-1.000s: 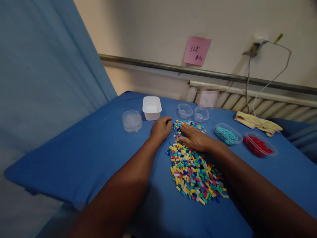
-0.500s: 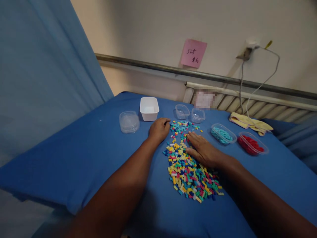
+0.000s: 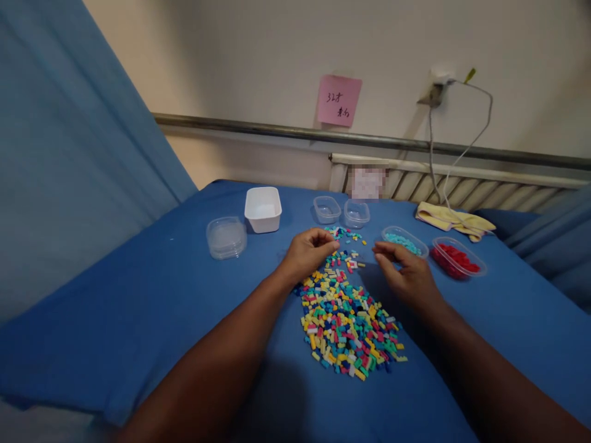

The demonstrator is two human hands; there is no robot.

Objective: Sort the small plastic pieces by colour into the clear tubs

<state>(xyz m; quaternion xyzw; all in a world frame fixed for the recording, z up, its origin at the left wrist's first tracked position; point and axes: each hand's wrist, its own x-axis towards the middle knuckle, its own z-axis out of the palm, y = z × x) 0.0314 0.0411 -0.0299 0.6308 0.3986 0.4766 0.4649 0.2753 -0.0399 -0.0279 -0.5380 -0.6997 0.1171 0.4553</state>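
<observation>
A pile of small multicoloured toy building bricks (image 3: 346,326) covers the middle of the blue sheet, with a looser patch of mostly turquoise bricks (image 3: 341,232) behind it. Over the left side of this looser patch is my left hand (image 3: 310,253), fingers curled in towards the thumb; whatever they hold is hidden. My right hand (image 3: 409,277) hovers right of the pile with thumb and fingers slightly apart, and no brick shows between them. It partly covers a clear tub of turquoise bricks (image 3: 404,240). Beside that stands a clear tub of red bricks (image 3: 457,259).
At the back left are a white container (image 3: 263,210) and a stack of clear lids (image 3: 226,238). Two clear tubs, one left (image 3: 327,210) and one right (image 3: 356,214), stand behind the bricks. A yellow cloth (image 3: 455,219) lies near the radiator (image 3: 498,191), under a hanging cable (image 3: 433,154).
My right hand has lifted off the bricks and moved right, its flat fingers now bent. My left hand has come over the loose bricks. The view has shifted slightly.
</observation>
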